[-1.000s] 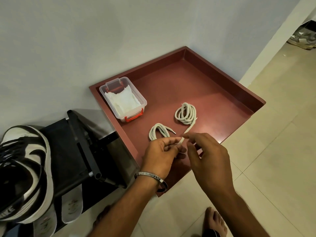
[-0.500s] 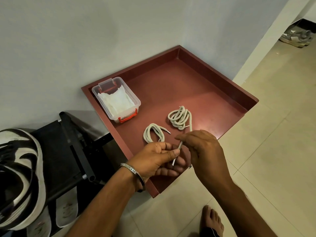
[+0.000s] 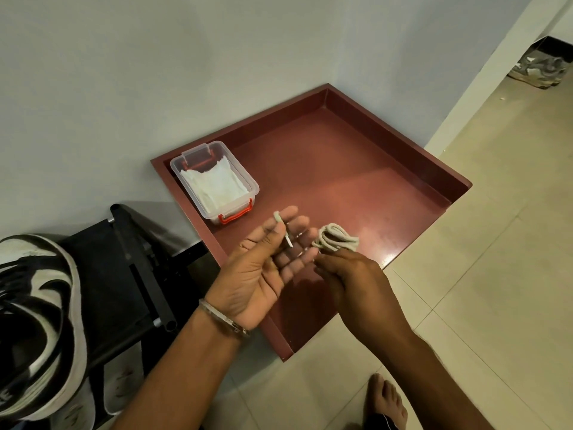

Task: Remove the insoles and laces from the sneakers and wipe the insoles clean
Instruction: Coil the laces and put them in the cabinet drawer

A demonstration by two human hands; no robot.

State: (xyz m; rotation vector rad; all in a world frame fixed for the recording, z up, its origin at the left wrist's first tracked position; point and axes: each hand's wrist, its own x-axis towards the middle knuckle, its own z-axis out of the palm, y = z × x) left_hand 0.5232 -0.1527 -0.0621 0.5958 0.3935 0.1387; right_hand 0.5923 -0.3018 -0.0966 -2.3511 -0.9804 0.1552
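My left hand point(image 3: 263, 271) is turned palm up over the near corner of the red-brown tray point(image 3: 403, 156), fingers stretched out. One end of a cream lace point(image 3: 283, 231) lies across those fingers, its loop pinched under the thumb tip and its plastic tip pointing at the palm. My right hand point(image 3: 350, 280) is just to the right, fingers curled down at the near edge of a coiled cream lace point(image 3: 336, 242) on the tray floor. A second lace bundle is hidden behind my left hand. A black-and-white sneaker point(image 3: 40, 305) sits at the left edge on a black rack point(image 3: 139, 259).
A clear box of white wipes point(image 3: 217, 184) with red latches stands in the tray's left corner against the wall. Pale insoles point(image 3: 117, 386) lie below the rack. My bare foot point(image 3: 387, 401) is on the tiled floor. Other shoes point(image 3: 539, 68) lie far right.
My left hand has turned palm up and spread its fingers, showing the lace end. My right hand has dropped beside the coil. The small lace bundle is now covered by my left hand.
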